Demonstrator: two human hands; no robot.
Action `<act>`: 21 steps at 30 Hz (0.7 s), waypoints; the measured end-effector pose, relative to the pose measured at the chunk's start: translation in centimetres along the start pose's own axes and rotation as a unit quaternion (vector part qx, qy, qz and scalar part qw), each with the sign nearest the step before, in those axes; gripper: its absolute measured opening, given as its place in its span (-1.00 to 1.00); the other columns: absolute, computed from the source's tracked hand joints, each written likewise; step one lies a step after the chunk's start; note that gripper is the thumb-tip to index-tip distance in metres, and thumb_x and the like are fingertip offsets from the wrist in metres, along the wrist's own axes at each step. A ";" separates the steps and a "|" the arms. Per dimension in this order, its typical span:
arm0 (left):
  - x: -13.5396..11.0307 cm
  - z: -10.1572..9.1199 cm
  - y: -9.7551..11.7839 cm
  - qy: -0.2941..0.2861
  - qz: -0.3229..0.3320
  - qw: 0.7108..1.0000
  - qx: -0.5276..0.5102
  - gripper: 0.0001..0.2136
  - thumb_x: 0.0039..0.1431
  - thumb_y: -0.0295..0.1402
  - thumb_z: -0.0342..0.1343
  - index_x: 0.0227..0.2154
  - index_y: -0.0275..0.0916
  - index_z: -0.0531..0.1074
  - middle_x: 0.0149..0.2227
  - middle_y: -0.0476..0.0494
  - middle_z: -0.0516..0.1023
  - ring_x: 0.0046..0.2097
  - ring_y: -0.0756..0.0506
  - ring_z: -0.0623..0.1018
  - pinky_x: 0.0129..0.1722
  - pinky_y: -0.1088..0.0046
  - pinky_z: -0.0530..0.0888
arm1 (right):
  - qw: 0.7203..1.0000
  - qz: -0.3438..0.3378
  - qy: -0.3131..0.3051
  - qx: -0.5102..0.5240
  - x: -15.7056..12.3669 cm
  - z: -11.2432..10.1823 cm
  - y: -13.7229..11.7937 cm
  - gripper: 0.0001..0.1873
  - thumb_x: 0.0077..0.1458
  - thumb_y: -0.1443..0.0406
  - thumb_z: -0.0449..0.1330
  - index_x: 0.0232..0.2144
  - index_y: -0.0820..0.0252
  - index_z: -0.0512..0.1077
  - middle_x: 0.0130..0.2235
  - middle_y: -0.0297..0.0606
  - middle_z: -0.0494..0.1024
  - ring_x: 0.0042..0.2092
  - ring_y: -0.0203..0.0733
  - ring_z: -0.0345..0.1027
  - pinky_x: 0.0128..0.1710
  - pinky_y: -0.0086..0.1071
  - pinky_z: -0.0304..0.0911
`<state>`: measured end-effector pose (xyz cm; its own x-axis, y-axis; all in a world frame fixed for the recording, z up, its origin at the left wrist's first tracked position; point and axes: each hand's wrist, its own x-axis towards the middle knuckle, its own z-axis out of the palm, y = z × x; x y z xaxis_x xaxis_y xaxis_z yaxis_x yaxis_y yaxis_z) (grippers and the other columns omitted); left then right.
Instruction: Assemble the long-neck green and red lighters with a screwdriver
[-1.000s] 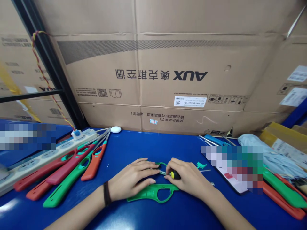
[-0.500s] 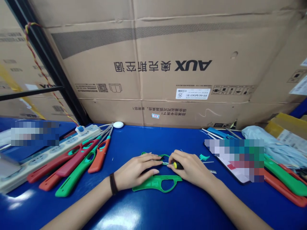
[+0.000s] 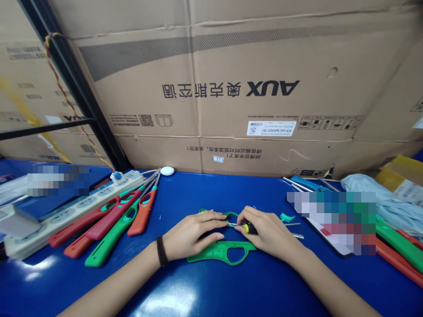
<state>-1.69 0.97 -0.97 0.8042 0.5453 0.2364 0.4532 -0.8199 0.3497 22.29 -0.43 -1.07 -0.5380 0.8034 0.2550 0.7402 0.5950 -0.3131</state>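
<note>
A green lighter shell half (image 3: 220, 252) lies on the blue table (image 3: 211, 290) in front of me. Behind it sits a second green lighter part (image 3: 228, 215), mostly covered by my hands. My left hand (image 3: 190, 234) rests on that part with fingers pressed together, holding it down. My right hand (image 3: 269, 231) is closed round a small screwdriver with a yellow and black handle (image 3: 248, 228); its metal tip points left at the green part between my hands. A small teal trigger piece (image 3: 286, 217) lies just right of my right hand.
Several finished red, orange and green long-nosed lighters (image 3: 112, 220) lie at the left beside a white power strip (image 3: 76, 207). More lighters (image 3: 396, 248) and grey cloth (image 3: 380, 193) are at the right. A large cardboard box (image 3: 231, 88) walls off the back.
My hands have stayed together on the green part. The view has shifted slightly, so everything sits a little further right and higher in the picture.
</note>
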 end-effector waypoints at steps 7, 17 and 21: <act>-0.1 0.0 0.0 0.009 -0.002 1.000 -0.011 -0.72 0.32 -0.29 -0.05 0.04 -0.15 0.36 0.11 -0.11 0.39 0.15 -0.07 0.36 0.20 0.29 0.23 | 1.000 0.000 -0.015 0.000 -0.1 -0.1 0.0 -0.95 0.20 0.31 0.05 -0.31 0.10 0.31 -0.28 -0.36 0.47 -0.35 -0.24 0.38 -0.44 -0.42 0.12; -0.1 0.1 0.0 0.013 0.000 1.000 -0.012 -0.70 0.32 -0.27 -0.07 0.05 -0.17 0.35 0.11 -0.12 0.39 0.14 -0.07 0.36 0.16 0.34 0.28 | 1.000 0.003 0.000 -0.013 -0.1 -0.2 0.2 -0.91 0.16 0.37 0.06 -0.30 0.09 0.33 -0.28 -0.40 0.48 -0.32 -0.24 0.40 -0.42 -0.43 0.14; -0.1 0.1 0.1 0.005 -0.002 1.000 -0.004 -0.71 0.32 -0.28 -0.07 0.05 -0.17 0.35 0.12 -0.12 0.38 0.14 -0.07 0.36 0.16 0.36 0.28 | 0.998 -0.016 -0.022 -0.056 -0.1 -0.7 0.0 -0.80 0.10 0.43 0.08 -0.29 0.06 0.42 -0.24 -0.38 0.50 -0.36 -0.26 0.41 -0.46 -0.44 0.12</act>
<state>-1.66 0.80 -1.00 0.7979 0.5510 0.2445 0.4536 -0.8159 0.3585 22.59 -0.51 -0.44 -0.5777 0.7855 0.2219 0.7614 0.6165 -0.2003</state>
